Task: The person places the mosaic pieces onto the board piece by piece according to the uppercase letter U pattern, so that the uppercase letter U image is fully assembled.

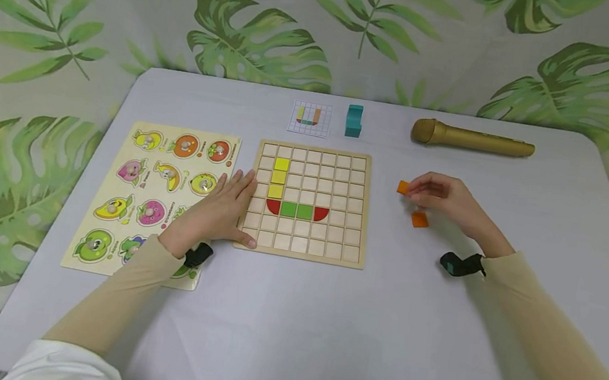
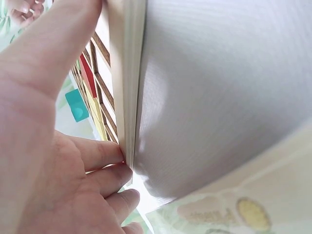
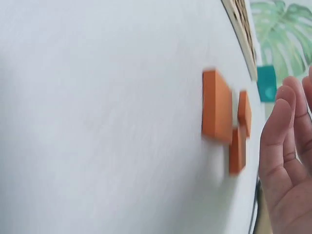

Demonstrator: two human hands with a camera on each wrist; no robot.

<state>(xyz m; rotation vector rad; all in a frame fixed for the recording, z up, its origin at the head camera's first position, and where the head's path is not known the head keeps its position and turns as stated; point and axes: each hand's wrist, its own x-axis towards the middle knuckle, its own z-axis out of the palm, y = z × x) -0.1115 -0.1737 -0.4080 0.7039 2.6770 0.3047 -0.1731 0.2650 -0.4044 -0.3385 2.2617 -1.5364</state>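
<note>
My left hand [image 1: 218, 209] lies at the left side of a wooden grid board [image 1: 342, 247], fingers spread against its edge and thumb over the near corner. On the board, several yellow square tiles [image 1: 279, 177] form a column. Below them runs a row of two green tiles [image 1: 297, 210] between two red rounded tiles [image 1: 321, 214]. To the board's right, my right hand [image 1: 446, 200] hovers by orange tiles [image 1: 420, 220], its fingers bent with nothing visible between them. The right wrist view shows three orange tiles [image 3: 217, 107] on the table, beside the fingertips.
A fruit puzzle board [image 1: 102, 213] lies left of the grid board, partly under my left forearm. Along the back are a pattern card [image 1: 310, 118] with a U of coloured blocks, a teal curved block [image 1: 354, 121] and a gold microphone [image 1: 472, 138]. The tablecloth [image 1: 290, 331] is white.
</note>
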